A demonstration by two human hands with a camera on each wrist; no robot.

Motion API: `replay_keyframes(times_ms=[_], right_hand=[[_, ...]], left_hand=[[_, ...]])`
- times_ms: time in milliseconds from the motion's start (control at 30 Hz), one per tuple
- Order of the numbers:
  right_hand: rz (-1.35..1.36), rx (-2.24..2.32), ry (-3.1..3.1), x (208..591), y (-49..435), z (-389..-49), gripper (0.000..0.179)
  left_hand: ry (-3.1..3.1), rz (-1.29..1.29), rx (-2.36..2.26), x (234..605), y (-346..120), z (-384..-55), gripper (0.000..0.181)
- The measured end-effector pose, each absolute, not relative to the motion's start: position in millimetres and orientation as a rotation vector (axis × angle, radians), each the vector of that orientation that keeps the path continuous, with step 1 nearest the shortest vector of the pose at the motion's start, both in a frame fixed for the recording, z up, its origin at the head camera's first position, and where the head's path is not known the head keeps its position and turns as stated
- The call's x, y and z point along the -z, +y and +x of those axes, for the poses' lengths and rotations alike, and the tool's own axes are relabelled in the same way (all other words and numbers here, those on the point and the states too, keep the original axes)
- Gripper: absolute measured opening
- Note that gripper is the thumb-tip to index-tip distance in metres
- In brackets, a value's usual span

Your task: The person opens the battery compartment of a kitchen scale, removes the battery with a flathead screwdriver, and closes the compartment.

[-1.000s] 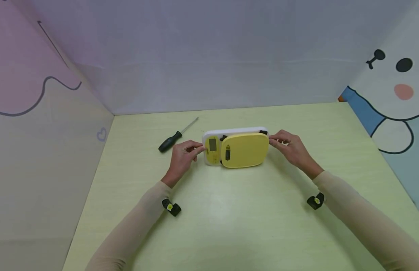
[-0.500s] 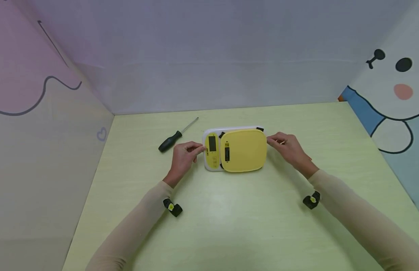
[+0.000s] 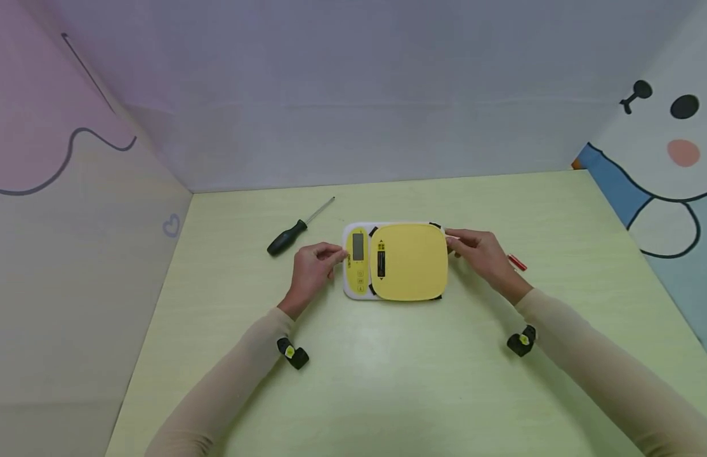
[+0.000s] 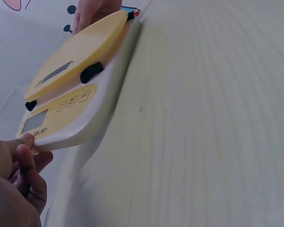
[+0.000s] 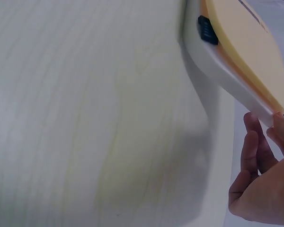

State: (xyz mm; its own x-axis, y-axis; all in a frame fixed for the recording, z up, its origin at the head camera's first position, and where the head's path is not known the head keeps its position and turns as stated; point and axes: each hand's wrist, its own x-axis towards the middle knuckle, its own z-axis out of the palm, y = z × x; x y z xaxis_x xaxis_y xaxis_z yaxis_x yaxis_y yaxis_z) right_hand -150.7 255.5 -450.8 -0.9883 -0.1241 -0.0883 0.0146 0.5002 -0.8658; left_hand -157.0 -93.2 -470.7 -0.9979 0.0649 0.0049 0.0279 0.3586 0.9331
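A kitchen scale [image 3: 409, 261] with a white body, yellow platform and small grey display lies between both hands in the head view. My left hand [image 3: 312, 273] pinches its left end; in the left wrist view the thumb [image 4: 24, 140] lies by the display with fingers curled below. At the opposite end, my right hand [image 3: 483, 259] pinches the far right corner. The right wrist view has its thumb [image 5: 280, 122] at the white rim and fingertips under the edge. Black pieces stick out at the platform's corners. Shadow beneath both held ends suggests a slight tilt; the underside is hidden.
A screwdriver [image 3: 287, 239] with a dark handle lies left of the scale, its tip pointing to the back. Behind the right wrist a small red object [image 3: 517, 262] shows, partly covered. The pale wooden table [image 3: 365, 368] meets a back wall [image 3: 353, 127].
The scale has swung down from a steep tilt to nearly flat, so its platform shows more fully. The right hand has shifted slightly left and lower, uncovering the red object.
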Motion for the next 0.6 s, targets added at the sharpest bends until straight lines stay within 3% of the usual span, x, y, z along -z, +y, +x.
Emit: replay_keyframes(times_ms=[600], right_hand=[[-0.022, 1.371, 2.594, 457.3, 250.6, -150.4, 0.043]], left_hand=[[2.585, 0.104, -1.594, 473.5, -98.7, -150.2, 0.034]])
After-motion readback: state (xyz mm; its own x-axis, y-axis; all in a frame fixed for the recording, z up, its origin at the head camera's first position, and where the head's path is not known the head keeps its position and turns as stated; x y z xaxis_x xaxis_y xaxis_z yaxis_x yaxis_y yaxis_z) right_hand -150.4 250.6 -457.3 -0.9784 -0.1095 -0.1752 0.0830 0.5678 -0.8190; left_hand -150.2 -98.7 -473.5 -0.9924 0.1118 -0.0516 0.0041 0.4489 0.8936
